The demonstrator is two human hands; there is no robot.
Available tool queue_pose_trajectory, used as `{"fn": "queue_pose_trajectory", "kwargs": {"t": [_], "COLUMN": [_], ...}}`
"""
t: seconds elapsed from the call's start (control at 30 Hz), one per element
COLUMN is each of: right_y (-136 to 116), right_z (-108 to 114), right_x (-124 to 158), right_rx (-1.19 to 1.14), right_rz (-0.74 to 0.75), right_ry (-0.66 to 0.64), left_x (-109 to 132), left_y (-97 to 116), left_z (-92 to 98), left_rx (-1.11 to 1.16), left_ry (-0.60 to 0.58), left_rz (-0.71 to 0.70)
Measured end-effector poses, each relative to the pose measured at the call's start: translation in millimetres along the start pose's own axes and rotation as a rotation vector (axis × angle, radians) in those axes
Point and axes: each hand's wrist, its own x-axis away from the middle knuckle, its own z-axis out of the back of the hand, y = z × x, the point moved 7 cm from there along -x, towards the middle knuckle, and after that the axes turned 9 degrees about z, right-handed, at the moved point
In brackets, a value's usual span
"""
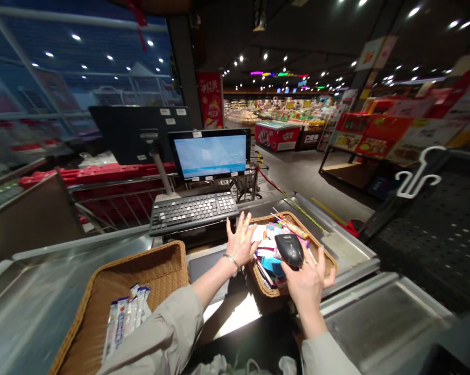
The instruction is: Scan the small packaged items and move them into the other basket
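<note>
While my right hand (307, 281) grips the black scanner (289, 249) over the wicker basket (272, 292) of packets (268, 245) on the tabletop (347, 245), my left hand (240, 242) hovers spread, perhaps touching its rim.

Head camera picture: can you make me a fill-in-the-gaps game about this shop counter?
1. The right hand holds a black barcode ____.
2. The left hand is ____, fingers spread, by the full basket.
3. The keyboard below the screen is coloured ____.
4. The white-and-blue packets lie in the other basket, on the person's ____ side.

Missing words: scanner; open; black; left.
</note>
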Motion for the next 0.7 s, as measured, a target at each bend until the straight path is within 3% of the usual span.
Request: {"fn": "queue_pose_trajectory", "kwargs": {"t": [0.17, 0.3, 0.53, 0.7], "right_y": [-44.4, -82.0, -135.6, -162.1], "right_z": [-30.4, -49.1, -76.5, -90.5], "right_x": [-6.2, -4.7, 11.5, 25.3], "right_rx": [-0.135, -0.229, -0.332, -0.38], "right_rz": [0.059, 0.108, 0.21, 0.275], "right_ry": [-0.101, -0.164, -0.299, -0.363], "left_x": [22.0, 53.3, 142.9, 203.9], "left_y": [-60.6, -117.4, -220.2, -264.3], "left_z": [30.3, 56.0, 86.5, 99.3], "left_rx": [-0.074, -0.159, -0.339, -0.418], "left_ry": [0.038, 0.069, 0.033, -0.038], "left_rz": [0.135, 0.265, 0.497, 0.626]}}
